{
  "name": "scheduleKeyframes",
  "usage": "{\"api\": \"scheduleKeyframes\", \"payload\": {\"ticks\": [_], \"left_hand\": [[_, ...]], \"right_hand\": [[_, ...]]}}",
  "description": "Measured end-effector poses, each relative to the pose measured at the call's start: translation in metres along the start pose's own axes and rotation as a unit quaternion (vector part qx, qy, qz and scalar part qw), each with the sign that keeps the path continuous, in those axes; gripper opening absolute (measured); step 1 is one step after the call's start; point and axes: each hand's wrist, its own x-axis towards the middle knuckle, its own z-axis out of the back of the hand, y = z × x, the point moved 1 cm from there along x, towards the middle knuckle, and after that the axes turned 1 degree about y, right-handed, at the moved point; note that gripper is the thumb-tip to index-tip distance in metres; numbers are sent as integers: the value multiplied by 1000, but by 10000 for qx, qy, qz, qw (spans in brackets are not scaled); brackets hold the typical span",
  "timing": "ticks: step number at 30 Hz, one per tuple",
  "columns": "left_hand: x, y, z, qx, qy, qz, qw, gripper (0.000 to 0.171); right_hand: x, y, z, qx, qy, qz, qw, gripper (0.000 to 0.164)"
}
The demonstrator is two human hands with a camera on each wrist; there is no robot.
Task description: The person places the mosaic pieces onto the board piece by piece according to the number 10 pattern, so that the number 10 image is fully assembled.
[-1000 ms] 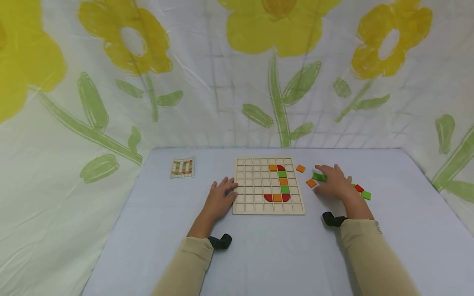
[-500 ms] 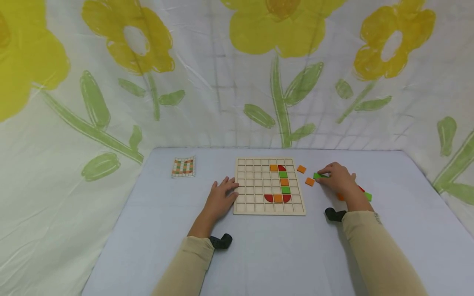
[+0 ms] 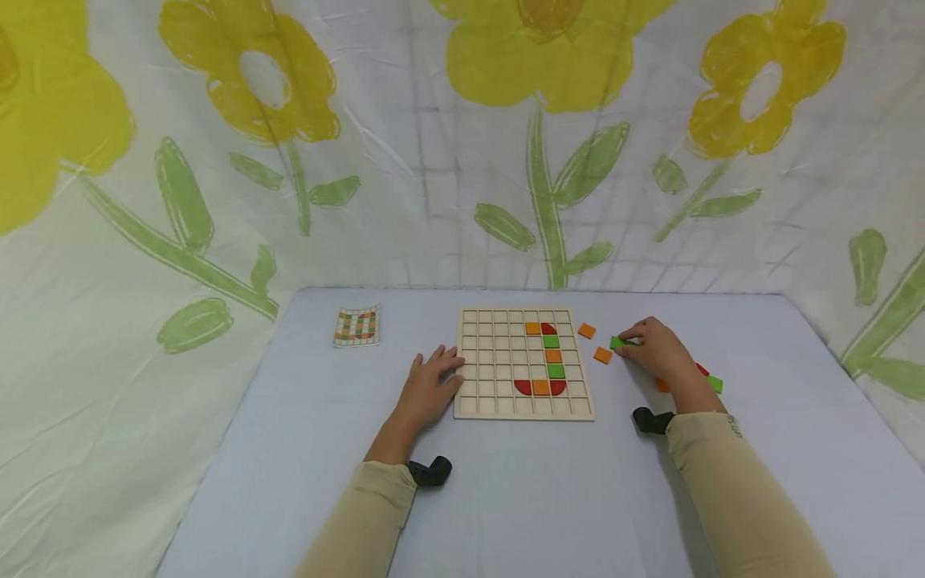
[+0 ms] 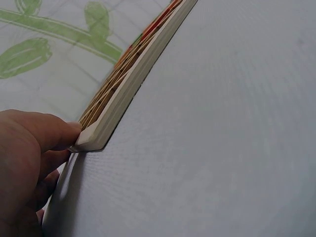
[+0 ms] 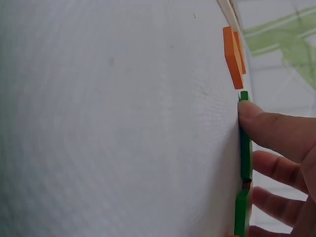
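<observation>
A wooden grid board (image 3: 491, 408) lies flat on the table, with orange, green and red tiles set in some squares on its right side. My left hand (image 3: 429, 391) rests against the board's left edge, fingers spread. In the left wrist view, the thumb (image 4: 59, 133) touches the board's corner (image 4: 94, 139). To the right of the board, my right hand (image 3: 661, 353) pinches a green square tile (image 3: 616, 343) between thumb and fingers. The right wrist view shows the thumb (image 5: 266, 126) on that green tile (image 5: 245, 148), and another green tile (image 5: 241, 212) close by.
Two loose orange tiles, one farther back (image 3: 587, 331) and one nearer (image 3: 603, 355), lie between board and right hand. More tiles, including a green one (image 3: 715, 384), lie partly hidden behind the right wrist. A patterned card (image 3: 356, 327) lies at the back left.
The right hand's spread fingers have closed together on the green tile. The nearer orange tile has shifted slightly left. My left hand has stayed at the board's edge.
</observation>
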Motion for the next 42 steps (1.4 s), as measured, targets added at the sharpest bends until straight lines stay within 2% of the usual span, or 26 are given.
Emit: {"api": "scheduleKeyframes", "payload": {"ticks": [7,12,19,24,33,42], "left_hand": [[-1,-1,1,-100,32,113,9999,35],[-1,-1,1,-97,26,87,9999,35],[1,-1,2,-84,-23,5,10000,35],[0,-1,1,-71,43,112,9999,35],[1,-2,-1,-71,77,47,9999,35],[-1,-4,2,-88,43,-2,10000,35]], "right_hand": [[-1,11,-3,-145,-37,280,9995,40],[-4,44,-7,-150,-215,494,9984,35],[-12,100,-26,78,-16,1492,9888,31],[-14,123,-43,-204,63,2062,9783,31],[-11,135,-62,-314,210,2144,9760,25],[-10,132,-58,-327,114,2360,9711,18]]}}
